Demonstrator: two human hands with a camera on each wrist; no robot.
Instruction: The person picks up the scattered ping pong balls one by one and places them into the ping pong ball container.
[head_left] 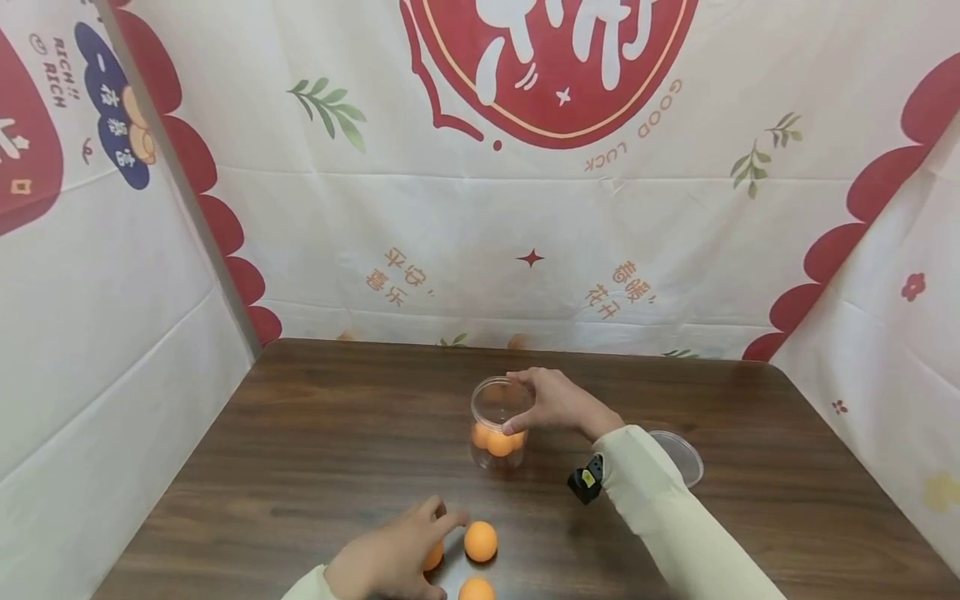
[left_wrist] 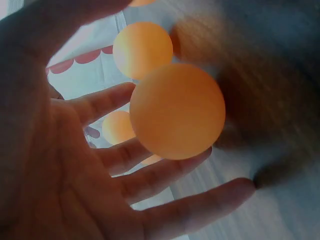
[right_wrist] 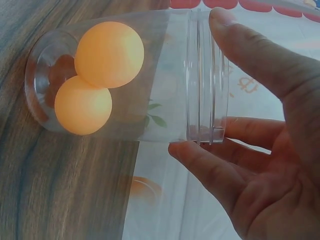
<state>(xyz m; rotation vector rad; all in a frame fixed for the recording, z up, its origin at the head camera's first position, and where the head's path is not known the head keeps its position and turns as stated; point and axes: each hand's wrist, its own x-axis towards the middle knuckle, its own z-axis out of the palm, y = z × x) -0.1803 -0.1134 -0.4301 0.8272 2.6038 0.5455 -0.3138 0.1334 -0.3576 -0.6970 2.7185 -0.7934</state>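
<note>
A clear plastic jar (head_left: 501,404) stands upright on the table, with orange ping-pong balls (head_left: 498,442) in its lower part. My right hand (head_left: 558,402) holds the jar by its rim, thumb on the near side and fingers behind, as the right wrist view also shows. Closer to me, my left hand (head_left: 397,546) reaches low over the table with spread fingers. One loose ping-pong ball (left_wrist: 177,111) lies in front of its fingers, partly covered by the hand in the head view. Another ball (head_left: 480,542) is just right of the fingertips, and a third (head_left: 476,590) lies at the bottom edge.
A clear round lid (head_left: 678,457) lies on the brown wooden table (head_left: 337,417), partly behind the right sleeve (head_left: 660,492). Printed white cloth (head_left: 525,217) hangs behind the table and along both sides. A black device (head_left: 587,480) is strapped to the right wrist.
</note>
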